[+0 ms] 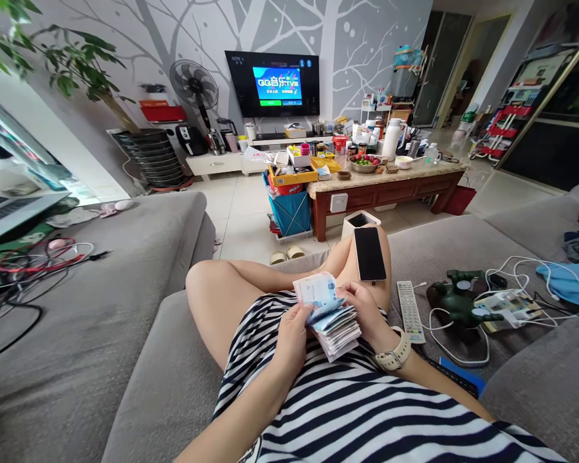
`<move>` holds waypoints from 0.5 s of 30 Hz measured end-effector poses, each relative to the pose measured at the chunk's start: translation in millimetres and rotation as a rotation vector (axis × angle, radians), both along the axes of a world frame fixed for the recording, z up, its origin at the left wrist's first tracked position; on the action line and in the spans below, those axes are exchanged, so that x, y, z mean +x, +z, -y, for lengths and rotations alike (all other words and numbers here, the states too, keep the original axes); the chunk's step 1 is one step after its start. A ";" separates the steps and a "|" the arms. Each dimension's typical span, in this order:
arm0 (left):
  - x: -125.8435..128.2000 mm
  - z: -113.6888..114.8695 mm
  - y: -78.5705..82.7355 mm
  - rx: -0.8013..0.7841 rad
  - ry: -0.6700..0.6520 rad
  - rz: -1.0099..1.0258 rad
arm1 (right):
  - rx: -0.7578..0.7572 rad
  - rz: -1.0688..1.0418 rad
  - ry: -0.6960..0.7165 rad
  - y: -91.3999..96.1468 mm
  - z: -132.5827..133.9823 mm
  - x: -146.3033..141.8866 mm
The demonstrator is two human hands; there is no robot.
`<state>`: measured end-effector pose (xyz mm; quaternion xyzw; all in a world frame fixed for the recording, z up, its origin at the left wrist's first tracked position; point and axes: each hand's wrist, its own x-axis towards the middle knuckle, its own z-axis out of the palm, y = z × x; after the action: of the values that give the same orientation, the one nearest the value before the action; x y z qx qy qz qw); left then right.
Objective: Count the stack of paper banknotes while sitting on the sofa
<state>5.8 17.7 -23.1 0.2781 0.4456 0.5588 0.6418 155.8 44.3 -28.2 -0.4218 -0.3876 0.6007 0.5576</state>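
Note:
A small, thick booklet with fanned-out white page edges is held over my lap. Its raised leaf has a pale pink and light blue print; the text is too small to read. My left hand pinches the left edge of that leaf between thumb and fingers. On the other side, my right hand grips the booklet near its upper right, with the wrist wearing a cream watch. A dark-screened phone lies on my right leg, just beyond the right hand.
To the right on the grey sofa are a remote control, a dark green figure and white cables. Tangled cords and a laptop lie left. Ahead stands a crowded coffee table, with slippers on the floor.

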 end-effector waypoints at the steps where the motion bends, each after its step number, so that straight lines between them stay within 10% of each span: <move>1: 0.2 -0.3 0.3 -0.003 -0.007 0.008 | 0.007 0.024 -0.010 -1.1 -0.8 0.5; 15: -2.5 -4.0 -4.2 -0.063 -0.041 0.002 | 0.089 0.170 -0.035 -10.2 -8.6 -5.2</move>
<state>3.2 21.8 -27.3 0.2662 0.4564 0.5314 0.6621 150.6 52.9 -38.5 -0.4526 -0.4523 0.5353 0.5513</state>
